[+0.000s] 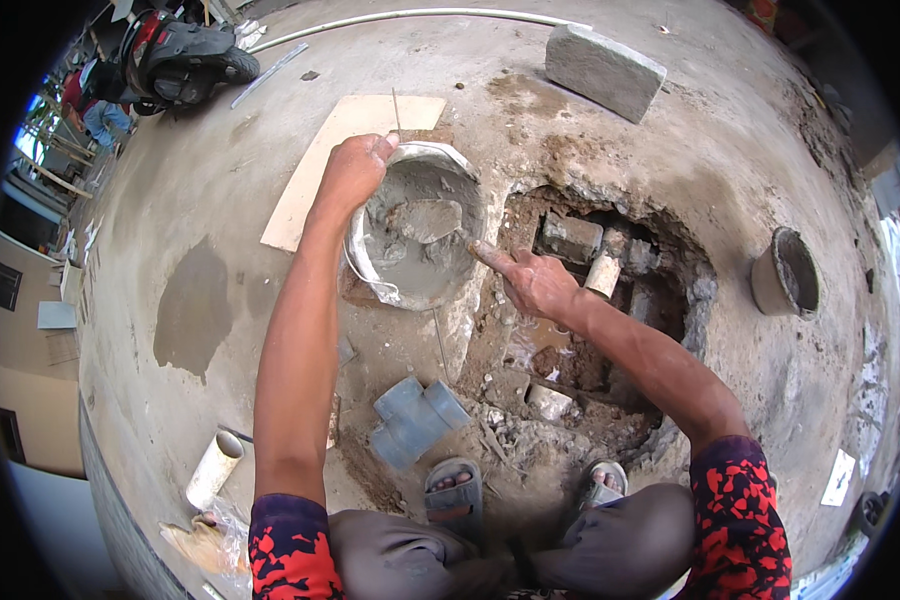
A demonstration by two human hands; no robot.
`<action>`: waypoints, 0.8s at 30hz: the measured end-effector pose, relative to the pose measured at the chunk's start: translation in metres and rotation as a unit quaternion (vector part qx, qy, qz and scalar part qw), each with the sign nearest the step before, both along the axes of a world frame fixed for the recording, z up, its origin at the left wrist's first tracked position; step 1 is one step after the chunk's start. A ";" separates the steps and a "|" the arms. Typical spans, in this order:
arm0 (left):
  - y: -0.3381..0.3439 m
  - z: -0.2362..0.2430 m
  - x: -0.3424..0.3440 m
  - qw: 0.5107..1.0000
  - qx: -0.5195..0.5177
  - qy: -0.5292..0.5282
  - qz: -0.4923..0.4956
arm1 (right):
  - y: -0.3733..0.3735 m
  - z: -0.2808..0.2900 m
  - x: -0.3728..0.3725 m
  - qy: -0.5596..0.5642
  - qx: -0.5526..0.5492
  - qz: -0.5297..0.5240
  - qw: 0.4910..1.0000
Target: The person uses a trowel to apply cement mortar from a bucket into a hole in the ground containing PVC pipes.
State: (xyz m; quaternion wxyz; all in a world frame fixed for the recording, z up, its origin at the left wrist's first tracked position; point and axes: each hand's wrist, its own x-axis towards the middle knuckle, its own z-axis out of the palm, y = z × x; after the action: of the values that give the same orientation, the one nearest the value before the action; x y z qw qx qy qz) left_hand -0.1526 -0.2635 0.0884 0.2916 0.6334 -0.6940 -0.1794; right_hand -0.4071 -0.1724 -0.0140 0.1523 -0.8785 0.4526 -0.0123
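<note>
A round bucket [416, 282] with a pale, crusted rim stands left of a broken-out hole. Wet grey cement [395, 255] fills its lower part, with a flat grey lump [428, 220] lying in it. My left hand [356, 172] is closed on the far left of the rim, thumb on top. On the right side, my right hand [538, 285] has its index finger across the rim, the fingertip smeared with cement; its other fingers are curled and partly hidden. A thin rod [397, 110] shows beyond the bucket, near my left thumb.
The jagged hole [670, 260] contains a pale pipe [602, 275] and rubble. A grey pipe tee [417, 421] lies before my feet, a white pipe piece [214, 470] farther left. Around stand a small bucket [785, 275], stone block [605, 72], board [315, 175] and motorbike [185, 62].
</note>
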 end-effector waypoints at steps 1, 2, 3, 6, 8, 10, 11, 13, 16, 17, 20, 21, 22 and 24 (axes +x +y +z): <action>0.002 -0.001 0.005 1.000 -0.010 -0.002 0.011 | 0.005 -0.003 -0.001 -0.023 -0.003 0.006 1.000; -0.001 -0.001 0.008 1.000 0.013 -0.001 0.014 | 0.011 -0.009 -0.006 -0.044 -0.006 0.012 0.999; 0.000 0.003 0.003 1.000 0.021 -0.005 0.019 | 0.018 -0.013 -0.012 -0.064 -0.006 0.019 0.998; -0.005 0.003 -0.005 0.999 -0.013 -0.029 0.028 | 0.026 -0.003 -0.010 -0.098 -0.054 -0.036 0.993; -0.006 -0.002 -0.008 0.999 -0.006 -0.018 0.046 | 0.025 0.002 0.000 -0.036 -0.076 -0.061 0.995; -0.005 -0.002 -0.007 0.998 -0.002 -0.009 0.059 | 0.035 -0.003 0.024 0.041 -0.054 -0.030 0.997; -0.005 -0.002 -0.007 0.998 -0.002 -0.001 0.063 | 0.041 -0.005 0.031 0.082 -0.043 -0.015 0.996; 0.002 0.004 -0.010 0.997 0.011 -0.007 0.071 | 0.055 -0.007 0.042 0.095 -0.009 0.073 0.993; 0.007 0.008 -0.016 0.997 -0.005 -0.036 0.071 | 0.045 0.014 0.039 0.088 -0.004 0.209 0.974; 0.008 0.005 -0.018 0.997 -0.011 -0.032 0.070 | 0.038 0.019 0.036 0.048 0.019 0.216 0.975; 0.005 -0.002 -0.018 0.998 -0.024 -0.019 0.055 | 0.022 0.030 0.027 -0.121 0.190 0.134 0.965; 0.009 -0.003 -0.016 0.998 -0.020 -0.016 0.050 | 0.018 0.036 0.026 -0.180 0.273 0.071 0.942; 0.012 -0.003 -0.012 0.999 -0.016 -0.016 0.048 | 0.016 0.057 0.025 -0.216 0.391 -0.011 0.894; 0.016 -0.002 -0.008 0.998 -0.042 0.004 0.036 | 0.009 0.060 0.016 -0.305 0.535 -0.081 0.784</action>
State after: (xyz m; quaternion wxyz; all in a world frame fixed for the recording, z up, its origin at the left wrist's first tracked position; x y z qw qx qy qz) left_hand -0.1610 -0.2480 0.0860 0.3274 0.6445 -0.6762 -0.1422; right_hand -0.3907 -0.1634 0.0457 0.7264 -0.5665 0.3862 -0.0483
